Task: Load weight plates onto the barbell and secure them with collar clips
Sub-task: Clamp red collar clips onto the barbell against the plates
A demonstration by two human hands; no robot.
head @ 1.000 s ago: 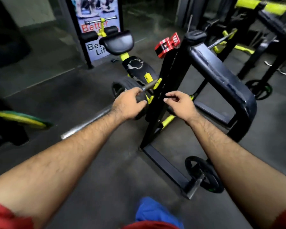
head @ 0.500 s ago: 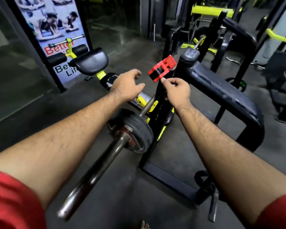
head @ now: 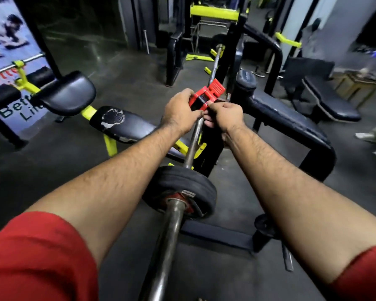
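A black padded seat on a yellow frame stands at left before a poster, a worn black bench lies at right, and yellow-and-black machines fill the far floor.

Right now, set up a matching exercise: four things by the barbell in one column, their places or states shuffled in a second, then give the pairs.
Things
1. red plastic collar clip
2. black rubber weight plate
3. long steel barbell
4. cracked black bench pad

States
A. on the barbell sleeve, nearer the camera than both hands
B. held by the left hand and right hand
C. on a yellow frame, left of the bar
D. runs from the bottom edge up between the forearms

Pairs: 1-B, 2-A, 3-D, 4-C
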